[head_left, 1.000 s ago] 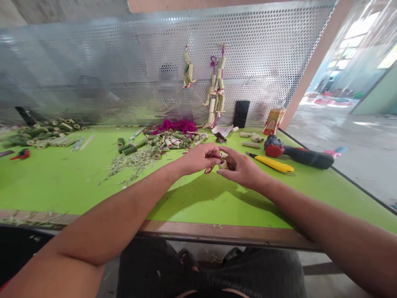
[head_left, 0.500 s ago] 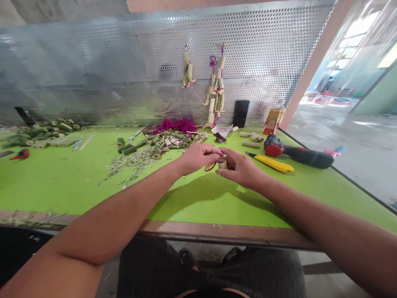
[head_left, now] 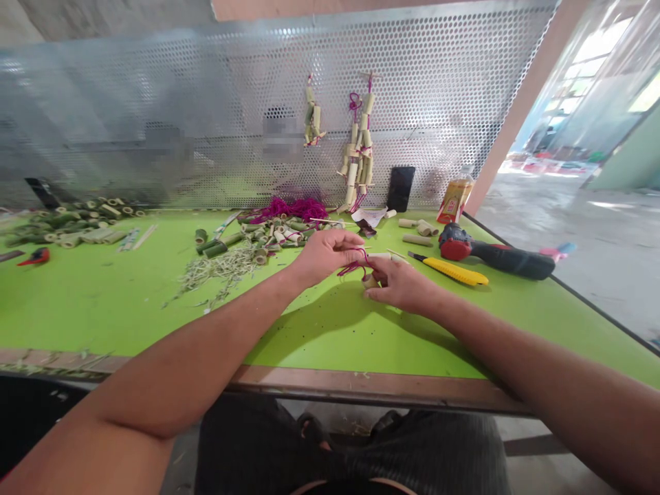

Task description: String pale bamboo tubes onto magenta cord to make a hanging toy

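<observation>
My left hand is closed in a pinch on a purple string, whose loose loops hang below the fingertips. The string runs across to a short piece of bamboo tube, which my right hand grips between thumb and fingers. Its open end faces left and toward me. Another pale bamboo piece shows at the top of the right fingers; whether it is gripped too is unclear. A thin stick pokes out beyond the right hand. Both hands hover over the green tabletop.
A yellow utility knife and a cordless power tool lie to the right. Cut bamboo tubes, shavings and purple string are piled behind my left hand. Strung bamboo figures hang on the perforated metal panel.
My hands have drawn slightly apart, so the string now spans the gap between them. The bamboo tube has tilted and dropped a little, and the pale piece above it has come into view.
</observation>
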Demonstrator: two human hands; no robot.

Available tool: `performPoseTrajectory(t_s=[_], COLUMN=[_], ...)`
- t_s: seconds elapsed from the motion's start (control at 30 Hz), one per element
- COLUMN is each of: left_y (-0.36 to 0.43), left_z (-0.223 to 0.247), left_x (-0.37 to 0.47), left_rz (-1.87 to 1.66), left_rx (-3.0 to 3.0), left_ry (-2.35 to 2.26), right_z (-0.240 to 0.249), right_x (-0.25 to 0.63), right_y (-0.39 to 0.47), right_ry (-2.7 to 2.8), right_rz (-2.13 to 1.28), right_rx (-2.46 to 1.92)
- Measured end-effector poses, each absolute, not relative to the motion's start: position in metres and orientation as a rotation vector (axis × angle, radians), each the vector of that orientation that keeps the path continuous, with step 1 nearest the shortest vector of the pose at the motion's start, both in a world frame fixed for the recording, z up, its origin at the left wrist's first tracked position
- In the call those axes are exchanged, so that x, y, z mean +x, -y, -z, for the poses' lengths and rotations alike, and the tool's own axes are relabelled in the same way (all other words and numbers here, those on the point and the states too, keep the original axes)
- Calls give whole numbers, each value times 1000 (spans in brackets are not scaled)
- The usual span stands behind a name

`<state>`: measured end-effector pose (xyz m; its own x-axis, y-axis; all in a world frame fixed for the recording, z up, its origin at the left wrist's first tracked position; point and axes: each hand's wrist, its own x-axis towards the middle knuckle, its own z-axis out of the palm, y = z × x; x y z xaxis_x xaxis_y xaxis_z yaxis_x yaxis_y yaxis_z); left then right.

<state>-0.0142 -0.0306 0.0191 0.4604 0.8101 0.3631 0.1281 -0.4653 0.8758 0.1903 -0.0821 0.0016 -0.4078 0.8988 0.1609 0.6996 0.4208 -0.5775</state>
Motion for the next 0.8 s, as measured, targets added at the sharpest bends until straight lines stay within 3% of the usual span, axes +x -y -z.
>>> performPoseTrajectory(t_s=[0.33,0.53,0.8], left_y=[36,39,49], left_z=[-21,-19,-19], left_x=[-13,-12,2], left_rz=[-997,-951,-1031], left_rx=[1922,1972,1554], left_ry=[-854,-857,-753], right_z=[-25,-32,-13], right_x=[215,217,190], right_y=[88,84,88], right_ry=[2501,2061,1820], right_rz=[-637,-670,-825], right_rx=[-1440,-1348,-1127])
